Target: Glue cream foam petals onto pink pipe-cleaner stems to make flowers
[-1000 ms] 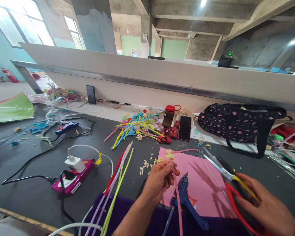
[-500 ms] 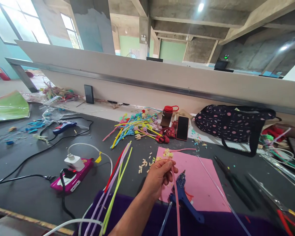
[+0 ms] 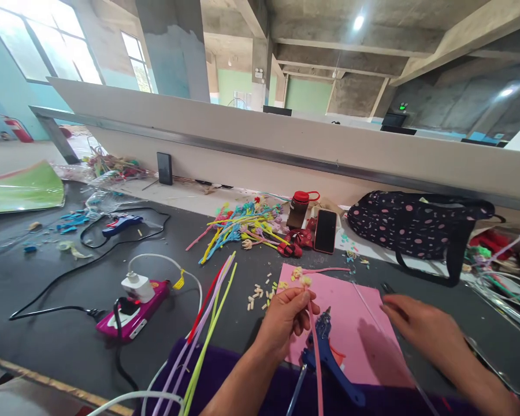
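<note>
My left hand (image 3: 288, 320) pinches a pink pipe cleaner (image 3: 316, 352) just under its pale yellow flower-like head (image 3: 305, 281). The stem hangs down past a blue glue gun (image 3: 325, 352), which lies on a pink sheet (image 3: 359, 300). Beyond the fingers, another pink stem with a yellowish head (image 3: 297, 273) rests on the sheet. My right hand (image 3: 429, 326) hovers at the sheet's right edge, fingers loosely extended, with nothing visible in them. It covers most of the dark pliers, whose tip (image 3: 387, 288) shows beyond it. Scissors (image 3: 485, 358) lie partly hidden under the right forearm.
Small beige pieces (image 3: 255, 296) lie left of the sheet. Loose pipe cleaners (image 3: 210, 323) and a magenta power strip (image 3: 134, 318) with cables are at left. Behind stand a pile of coloured stems (image 3: 238, 222), a phone (image 3: 325, 231), a bottle (image 3: 298, 211) and a patterned bag (image 3: 411, 225).
My right hand has come in from the right, over the pliers. My left hand keeps its pinch on the pink pipe cleaner. The view has shifted slightly.
</note>
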The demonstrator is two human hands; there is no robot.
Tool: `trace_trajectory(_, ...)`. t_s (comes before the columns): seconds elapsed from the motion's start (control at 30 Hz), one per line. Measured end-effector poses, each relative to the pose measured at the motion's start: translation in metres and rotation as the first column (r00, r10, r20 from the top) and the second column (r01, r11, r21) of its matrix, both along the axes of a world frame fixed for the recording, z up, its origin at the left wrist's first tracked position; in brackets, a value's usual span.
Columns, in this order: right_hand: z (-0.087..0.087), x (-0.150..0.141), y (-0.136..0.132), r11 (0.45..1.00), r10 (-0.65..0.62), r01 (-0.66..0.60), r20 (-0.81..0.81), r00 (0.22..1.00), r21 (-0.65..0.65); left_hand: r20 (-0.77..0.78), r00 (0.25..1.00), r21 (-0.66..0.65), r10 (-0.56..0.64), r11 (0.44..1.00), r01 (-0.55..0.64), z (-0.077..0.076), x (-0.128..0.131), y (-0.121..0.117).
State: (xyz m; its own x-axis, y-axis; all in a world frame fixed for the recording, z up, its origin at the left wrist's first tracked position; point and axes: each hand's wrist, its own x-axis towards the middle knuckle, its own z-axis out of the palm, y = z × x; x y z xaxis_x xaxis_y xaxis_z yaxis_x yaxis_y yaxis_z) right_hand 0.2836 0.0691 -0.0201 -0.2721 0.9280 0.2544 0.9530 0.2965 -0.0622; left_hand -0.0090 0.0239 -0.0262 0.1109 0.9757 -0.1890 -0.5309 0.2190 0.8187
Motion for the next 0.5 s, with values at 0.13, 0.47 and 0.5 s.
trace_trajectory(0.13,0.035,-0.055,0.083,0.995,0.043,-0.053,-0.121,0.992,-0.087,0.017,1.000,-0.060,-0.014,0.998,0.015,0.000,0.003,-0.002)
trace_trajectory(0.47,0.056,-0.091,0.322,0.989,-0.144,0.138,-0.115,0.983,-0.060,0.128,0.991,-0.251,-0.024,0.966,0.056,-0.021,0.004,0.003)
trace_trajectory(0.5,0.053,-0.094,0.340,0.985,-0.164,0.157,-0.107,0.981,-0.070,0.126,0.992,-0.265,0.001,0.964,0.033,-0.021,0.003,0.004)
